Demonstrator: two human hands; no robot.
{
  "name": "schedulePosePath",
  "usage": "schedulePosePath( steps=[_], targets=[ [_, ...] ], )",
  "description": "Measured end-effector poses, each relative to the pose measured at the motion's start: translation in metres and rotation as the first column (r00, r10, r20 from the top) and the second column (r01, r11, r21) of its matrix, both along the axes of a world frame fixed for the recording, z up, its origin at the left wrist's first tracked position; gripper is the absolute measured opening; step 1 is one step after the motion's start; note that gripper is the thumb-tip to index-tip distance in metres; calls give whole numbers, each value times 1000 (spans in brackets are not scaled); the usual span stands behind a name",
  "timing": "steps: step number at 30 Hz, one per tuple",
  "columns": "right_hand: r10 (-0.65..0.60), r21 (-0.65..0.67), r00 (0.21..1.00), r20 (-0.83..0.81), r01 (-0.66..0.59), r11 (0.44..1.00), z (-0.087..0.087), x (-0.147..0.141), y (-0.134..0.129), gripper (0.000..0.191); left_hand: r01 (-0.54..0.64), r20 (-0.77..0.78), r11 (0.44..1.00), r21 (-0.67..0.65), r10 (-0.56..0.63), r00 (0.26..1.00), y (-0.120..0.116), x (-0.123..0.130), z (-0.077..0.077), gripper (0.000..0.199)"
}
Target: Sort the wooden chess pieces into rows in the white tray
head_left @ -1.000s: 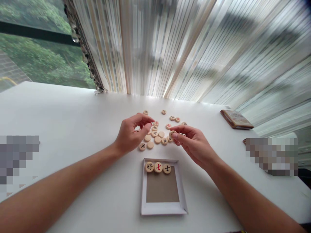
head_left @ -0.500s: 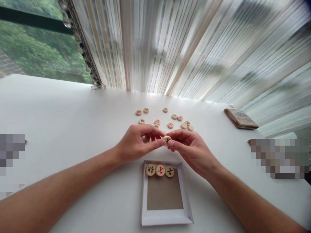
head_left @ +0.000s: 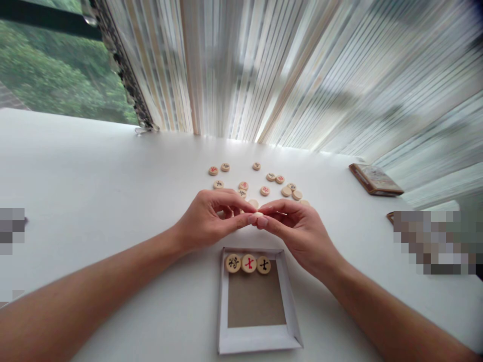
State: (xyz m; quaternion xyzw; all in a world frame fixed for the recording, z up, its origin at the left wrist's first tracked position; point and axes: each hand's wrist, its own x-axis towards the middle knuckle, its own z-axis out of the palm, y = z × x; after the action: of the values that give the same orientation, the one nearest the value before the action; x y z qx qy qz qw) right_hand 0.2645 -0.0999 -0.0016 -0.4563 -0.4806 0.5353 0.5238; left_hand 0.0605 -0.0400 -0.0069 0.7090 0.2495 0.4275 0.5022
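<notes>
Between the fingertips of both hands is a round wooden piece, its marked face not visible now. My left hand pinches it from the left, and my right hand pinches it from the right. Below them lies a shallow white box with a brown bottom. Along its far side sit three pieces in a row: a black-marked one, a red-marked one and another black-marked one. Part of a pale piece shows just behind the fingertips.
Several loose pieces, such as a red-marked one, are scattered on the white table beyond the hands. A flat brown box lies at the far right. Striped curtains hang behind the table.
The held piece has been tilted between the fingers, so its black mark no longer shows. Both hands stay close together in nearly the same place. The view has shifted slightly.
</notes>
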Motion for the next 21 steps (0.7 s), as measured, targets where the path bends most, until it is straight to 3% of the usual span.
schedulePosePath(
  steps=[6,10,15,21],
  targets=[
    [-16,-4,1000,-6,16,1000,0,-1,0,25,-8,-6,1000,16,8,1000,-1,0,2,14],
    [6,-25,999,-49,-8,1000,-2,1,2,19,42,38,997,-62,-40,998,-2,1,2,12],
    [14,-97,991,-131,-27,995,1,0,3,25,59,97,982,-181,-42,994,-2,3,-3,25],
    [27,-148,987,-157,-50,988,4,1,3,29,82,93,973,-216,-63,994,0,2,-6,34]
  ],
)
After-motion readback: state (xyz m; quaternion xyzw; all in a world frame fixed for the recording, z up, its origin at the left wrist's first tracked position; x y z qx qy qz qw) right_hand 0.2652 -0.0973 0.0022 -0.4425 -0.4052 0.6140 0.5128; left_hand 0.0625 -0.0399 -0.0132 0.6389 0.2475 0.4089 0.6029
